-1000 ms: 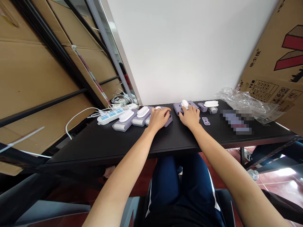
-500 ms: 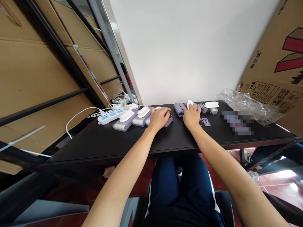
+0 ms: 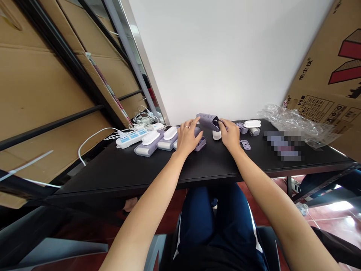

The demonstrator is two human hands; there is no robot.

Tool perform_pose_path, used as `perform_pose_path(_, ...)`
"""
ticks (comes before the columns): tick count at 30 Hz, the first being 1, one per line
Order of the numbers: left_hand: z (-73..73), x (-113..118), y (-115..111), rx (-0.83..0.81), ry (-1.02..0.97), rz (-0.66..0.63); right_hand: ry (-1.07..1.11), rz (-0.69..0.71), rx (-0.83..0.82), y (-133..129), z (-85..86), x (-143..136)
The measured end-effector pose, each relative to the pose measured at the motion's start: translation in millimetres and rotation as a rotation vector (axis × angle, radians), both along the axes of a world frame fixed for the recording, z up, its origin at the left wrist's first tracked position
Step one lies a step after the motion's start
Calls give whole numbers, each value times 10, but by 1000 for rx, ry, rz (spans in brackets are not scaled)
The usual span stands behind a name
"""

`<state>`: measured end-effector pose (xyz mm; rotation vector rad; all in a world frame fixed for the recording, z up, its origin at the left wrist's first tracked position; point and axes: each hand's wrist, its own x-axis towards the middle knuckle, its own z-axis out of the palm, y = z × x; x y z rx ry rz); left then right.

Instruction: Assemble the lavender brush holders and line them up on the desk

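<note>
My right hand [image 3: 230,134] pinches the right end of a hollow purple shell [image 3: 208,120] dotted with small holes, raised above the table. A white rounded piece [image 3: 216,134] lies just beneath it. Fingers spread, my left hand [image 3: 188,136] reaches toward the shell's left end; whether a fingertip touches it I cannot tell. Under that hand sits a purple tray-like part [image 3: 200,143], partly covered. To its left stand two purple units, each topped by a white brush [image 3: 150,137]. Beyond my right hand are another white brush [image 3: 252,124] and a flat purple cut-out piece [image 3: 245,145].
A white power strip [image 3: 132,137] with cables lies at the left on the black table [image 3: 135,169]. Crumpled clear plastic [image 3: 299,124] lies at the right, by a large cardboard box [image 3: 324,82]. A white wall [image 3: 225,56] rises behind the table.
The purple shell has come up off the table in my right hand and tilted leftward. My right hand has let go of the white piece. My left hand's fingers have spread.
</note>
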<state>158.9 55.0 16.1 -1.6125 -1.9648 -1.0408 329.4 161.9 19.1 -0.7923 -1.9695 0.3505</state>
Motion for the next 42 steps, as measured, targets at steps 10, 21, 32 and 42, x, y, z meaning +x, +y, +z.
perform_pose_path(10, -11, 93, 27, 19, 44, -59, 435, 403, -435, 42, 25, -51)
perform_pose_path(21, 6, -73, 41, 362, -649, -146, -496, -306, -179, -50, -35, 53)
perform_pose_path(32, 37, -54, 37, 446, -772, -247, -338, 36, -181, 52, -133, 19)
perform_pose_path(42, 14, -83, 124, 554, -1124, -435, -454, -192, -62, 6, -103, 54)
